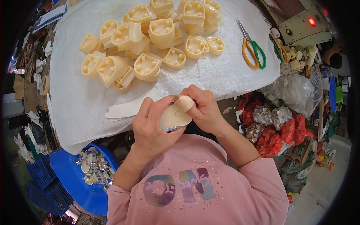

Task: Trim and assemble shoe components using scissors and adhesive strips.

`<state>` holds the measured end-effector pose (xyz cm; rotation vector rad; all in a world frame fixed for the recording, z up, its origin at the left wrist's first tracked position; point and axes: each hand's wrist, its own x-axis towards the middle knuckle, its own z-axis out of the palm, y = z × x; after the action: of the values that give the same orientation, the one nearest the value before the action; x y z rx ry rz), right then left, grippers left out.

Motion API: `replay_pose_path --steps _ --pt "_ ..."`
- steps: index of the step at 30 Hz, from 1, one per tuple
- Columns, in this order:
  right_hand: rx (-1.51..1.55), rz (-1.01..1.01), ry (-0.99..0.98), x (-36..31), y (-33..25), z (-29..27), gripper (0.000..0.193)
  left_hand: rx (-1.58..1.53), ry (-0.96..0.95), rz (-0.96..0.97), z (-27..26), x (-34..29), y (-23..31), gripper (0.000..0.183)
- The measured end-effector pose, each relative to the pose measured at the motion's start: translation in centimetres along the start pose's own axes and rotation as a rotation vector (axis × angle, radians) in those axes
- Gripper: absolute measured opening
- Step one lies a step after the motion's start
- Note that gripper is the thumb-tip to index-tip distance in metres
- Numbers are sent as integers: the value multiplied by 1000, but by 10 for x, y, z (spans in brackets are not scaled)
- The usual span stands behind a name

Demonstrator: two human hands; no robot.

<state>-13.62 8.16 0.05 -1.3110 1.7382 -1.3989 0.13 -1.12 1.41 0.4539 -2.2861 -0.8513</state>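
Observation:
Both my hands meet in front of my chest, at the near edge of the covered table. My left hand (150, 122) wraps round a cream-coloured shoe heel piece (174, 116) with a shiny silvery lower edge and a small ring mark on its face. From the other side, my right hand (202, 108) pinches the same piece at its upper end. A beige, cap-like covering shows at the right thumb. Just past my left hand lie pale, flat strips (127, 107). Farther off, several hollow cream plastic heels (146, 66) are heaped on the white cloth.
White woven cloth (240, 80) covers the table. Scissors (252, 47) with orange and green handles lie at the far right. A blue basin (67, 174) at lower left holds silvery pieces. Red plastic bags (270, 140) sit at right, below a green machine box (305, 28).

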Motion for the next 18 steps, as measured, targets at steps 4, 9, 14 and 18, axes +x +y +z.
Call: replay_pose_path --steps 4,9,14,18 --pt "423 241 -12 -5 3 0 19 77 26 -51 3 -4 1 64" --pt "264 35 148 -11 3 14 23 148 60 -86 15 -6 11 62" --pt "229 113 237 -13 5 26 25 194 159 -29 20 -2 4 56" --pt "763 265 216 -18 5 33 30 205 168 -47 17 2 -1 56"
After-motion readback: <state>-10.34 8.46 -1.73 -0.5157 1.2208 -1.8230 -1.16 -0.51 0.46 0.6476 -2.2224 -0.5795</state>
